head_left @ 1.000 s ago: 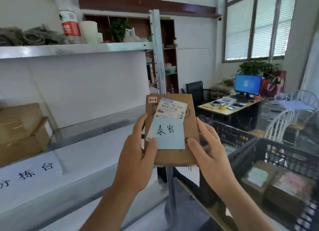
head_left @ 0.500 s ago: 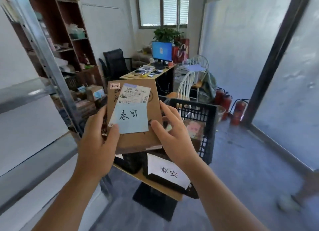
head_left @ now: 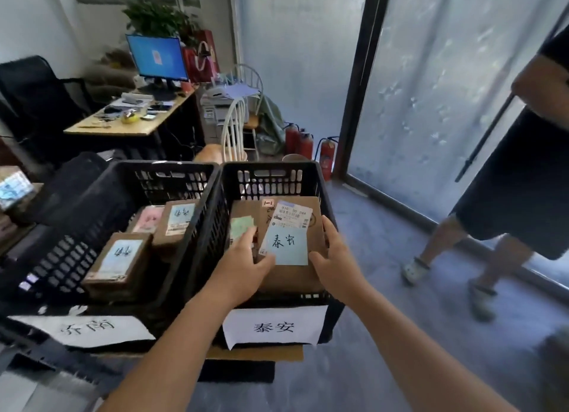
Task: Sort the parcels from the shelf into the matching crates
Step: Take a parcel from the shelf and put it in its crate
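Both hands, left hand (head_left: 246, 267) and right hand (head_left: 335, 265), clamp the parcel (head_left: 292, 242) by its edges, label upward, over the crate (head_left: 308, 171) whose tag matches.

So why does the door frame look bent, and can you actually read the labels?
Head view: the wide-angle lens bows the door frame near the edge. Daylight through the frosted glass lights the scene evenly. The parcel label and the right crate sign read sharply; the left crate sign is blurred.
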Available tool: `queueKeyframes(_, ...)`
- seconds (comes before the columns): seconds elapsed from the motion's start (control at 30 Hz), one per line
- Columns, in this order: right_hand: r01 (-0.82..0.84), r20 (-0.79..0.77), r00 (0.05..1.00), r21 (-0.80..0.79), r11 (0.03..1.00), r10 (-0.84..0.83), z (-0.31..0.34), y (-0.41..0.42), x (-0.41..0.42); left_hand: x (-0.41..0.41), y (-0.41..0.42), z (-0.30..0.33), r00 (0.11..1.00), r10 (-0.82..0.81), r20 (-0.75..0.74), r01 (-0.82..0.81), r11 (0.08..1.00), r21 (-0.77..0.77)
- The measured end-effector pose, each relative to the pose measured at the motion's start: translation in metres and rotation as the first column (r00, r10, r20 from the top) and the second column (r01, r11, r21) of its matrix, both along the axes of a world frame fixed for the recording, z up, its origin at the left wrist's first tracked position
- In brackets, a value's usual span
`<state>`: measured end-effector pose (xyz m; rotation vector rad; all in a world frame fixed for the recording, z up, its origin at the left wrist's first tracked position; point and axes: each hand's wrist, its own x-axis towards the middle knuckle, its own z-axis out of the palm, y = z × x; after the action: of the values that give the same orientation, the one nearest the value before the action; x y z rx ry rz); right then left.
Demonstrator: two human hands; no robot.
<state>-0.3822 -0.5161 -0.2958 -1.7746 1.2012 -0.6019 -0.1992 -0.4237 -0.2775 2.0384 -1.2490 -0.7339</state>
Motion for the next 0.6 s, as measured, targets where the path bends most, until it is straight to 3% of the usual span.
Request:
queueKeyframes(0.27, -0.071, -0.308, 0.945, 0.150, 0.986, 0.114, -0.047, -0.064, 0.043, 0.022, -0.072, -0.058, 0.999, -0.016, -0.030, 0.023, 0.971, 0.240)
queueKeyframes(0.6, -0.013, -0.418, 0.893, 0.353, 0.936, 0.170, -0.105, -0.099, 0.073, 0.047, -0.111, -0.128, 1.000, -0.023, -0.013, 0.026, 0.905, 0.424)
